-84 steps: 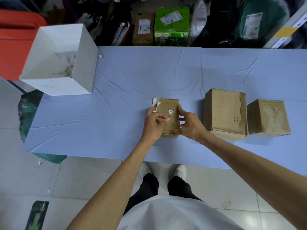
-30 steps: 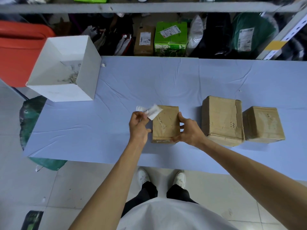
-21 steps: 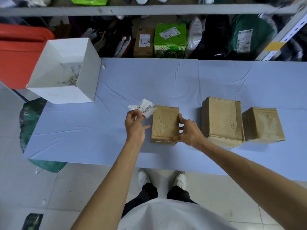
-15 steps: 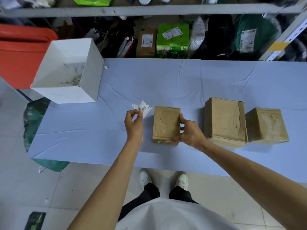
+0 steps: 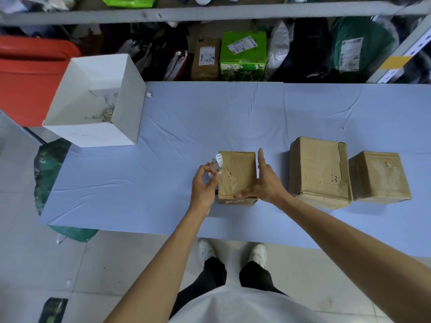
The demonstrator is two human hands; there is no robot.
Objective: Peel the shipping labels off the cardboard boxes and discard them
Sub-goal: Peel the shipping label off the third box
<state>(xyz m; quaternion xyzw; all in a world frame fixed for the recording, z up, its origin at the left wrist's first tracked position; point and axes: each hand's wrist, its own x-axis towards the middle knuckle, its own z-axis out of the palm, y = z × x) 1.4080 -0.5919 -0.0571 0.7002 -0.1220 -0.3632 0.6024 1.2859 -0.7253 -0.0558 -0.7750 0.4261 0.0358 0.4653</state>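
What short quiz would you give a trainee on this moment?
1. True or false: the left hand pinches a label.
2. How many cardboard boxes stand on the table?
3. The white bin sits at the table's: A) left end, B) right end, C) middle.
Key: 1 true; 2 three; 3 A.

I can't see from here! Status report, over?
Left hand pinches shipping label. Right hand steadies small cardboard box. White bin at far left; nothing in the way.
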